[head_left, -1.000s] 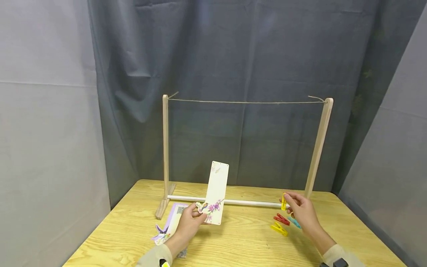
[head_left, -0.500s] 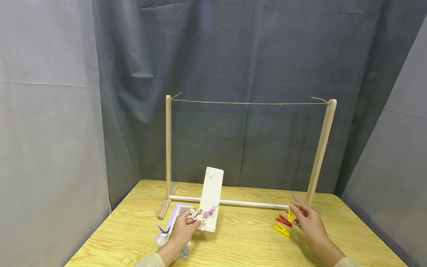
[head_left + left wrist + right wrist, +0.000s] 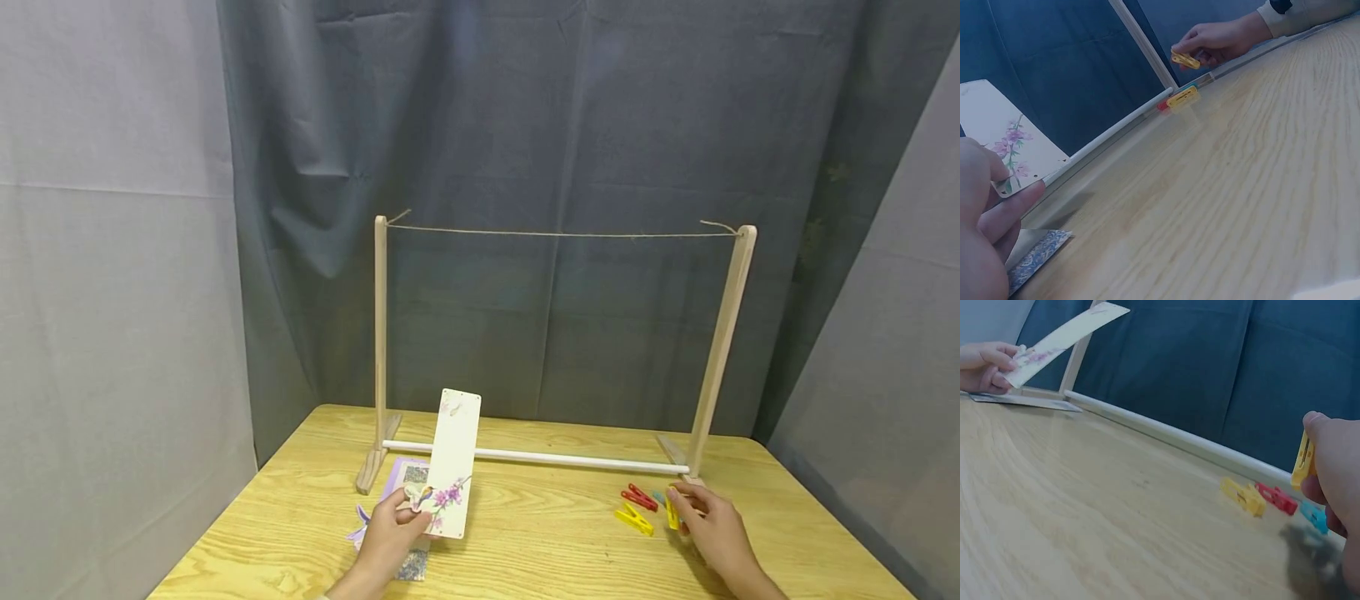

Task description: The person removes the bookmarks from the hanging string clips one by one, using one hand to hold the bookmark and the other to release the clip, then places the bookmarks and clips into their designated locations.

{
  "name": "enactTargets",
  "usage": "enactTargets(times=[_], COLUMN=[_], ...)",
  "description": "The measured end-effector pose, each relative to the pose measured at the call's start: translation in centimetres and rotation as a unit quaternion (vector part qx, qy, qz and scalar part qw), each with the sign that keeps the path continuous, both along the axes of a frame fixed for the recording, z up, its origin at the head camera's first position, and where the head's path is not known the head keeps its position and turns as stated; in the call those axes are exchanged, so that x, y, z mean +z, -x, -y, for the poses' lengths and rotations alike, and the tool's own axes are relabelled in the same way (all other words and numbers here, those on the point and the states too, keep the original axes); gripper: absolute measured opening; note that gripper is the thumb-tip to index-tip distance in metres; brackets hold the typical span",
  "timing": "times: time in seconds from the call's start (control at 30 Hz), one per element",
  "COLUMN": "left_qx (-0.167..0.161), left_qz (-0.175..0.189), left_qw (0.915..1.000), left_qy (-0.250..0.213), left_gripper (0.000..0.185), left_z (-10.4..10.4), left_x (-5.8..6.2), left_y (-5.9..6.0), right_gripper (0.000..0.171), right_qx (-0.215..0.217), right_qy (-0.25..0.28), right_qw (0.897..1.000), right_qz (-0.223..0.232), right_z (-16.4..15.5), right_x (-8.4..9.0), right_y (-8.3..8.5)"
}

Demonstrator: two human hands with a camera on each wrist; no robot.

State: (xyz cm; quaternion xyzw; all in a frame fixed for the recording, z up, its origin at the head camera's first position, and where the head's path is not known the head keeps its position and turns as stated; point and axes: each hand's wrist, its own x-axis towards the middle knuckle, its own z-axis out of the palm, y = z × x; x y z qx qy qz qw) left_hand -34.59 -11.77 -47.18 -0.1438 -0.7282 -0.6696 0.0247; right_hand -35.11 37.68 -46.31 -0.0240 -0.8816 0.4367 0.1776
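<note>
My left hand pinches a cream bookmark by its lower left edge; pink blossoms and a bird decorate it. It tilts upright above other bookmarks on the table, one patterned, one lilac, partly hidden by the hand. On the right, my right hand pinches a yellow clothespin between thumb and fingers, low over the table. Close by lie a second yellow clothespin, a red clothespin and a teal clothespin. The right wrist view shows the held clothespin raised off the tabletop.
A wooden stand stands behind the hands, with a left post, a right post and a white bar low between them. Thin twine spans the post tops. Grey cloth hangs behind the wooden table.
My left hand has moved left and down with the bookmark. My right hand has lowered toward the tabletop, a little to the right, keeping hold of the yellow clothespin.
</note>
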Motion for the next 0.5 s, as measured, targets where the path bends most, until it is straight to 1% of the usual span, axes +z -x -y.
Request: enactTargets(times=[0.13, 0.2, 0.27, 0.33, 0.43, 0.5], left_qx=[0.006, 0.014, 0.019, 0.030, 0.032, 0.037], left_qz=[-0.009, -0.015, -0.018, -0.019, -0.013, -0.012], left_qw=[0.9999, 0.9998, 0.9996, 0.9993, 0.9992, 0.9992], left_qy=[0.000, -0.002, -0.013, -0.015, -0.018, -0.005], left_gripper=[0.080, 0.077, 0.072, 0.067, 0.065, 0.064], left_z=[0.7, 1.1, 1.4, 1.8, 2.3, 2.6], left_x=[0.2, 0.5, 0.7, 0.9, 0.8, 0.7], left_y=[-0.6, -0.8, -0.8, -0.8, -0.9, -1.0], right_gripper=[0.047, 0.043, 0.041, 0.041, 0.043, 0.045], right_qx=[0.001, 0.000, -0.001, -0.001, 0.003, 0.005], right_qy=[-0.045, -0.077, -0.107, -0.132, -0.146, -0.148], right_qw=[0.999, 0.997, 0.994, 0.991, 0.989, 0.989], right_qz=[0.000, -0.017, -0.031, -0.035, -0.024, -0.019], right_z=[-0.4, -0.4, -0.5, -0.6, -0.9, -1.0], right_x=[-0.8, -1.0, -1.0, -1.2, -1.6, -1.9], right_y=[-0.1, -0.2, -0.1, 0.0, 0.2, 0.3])
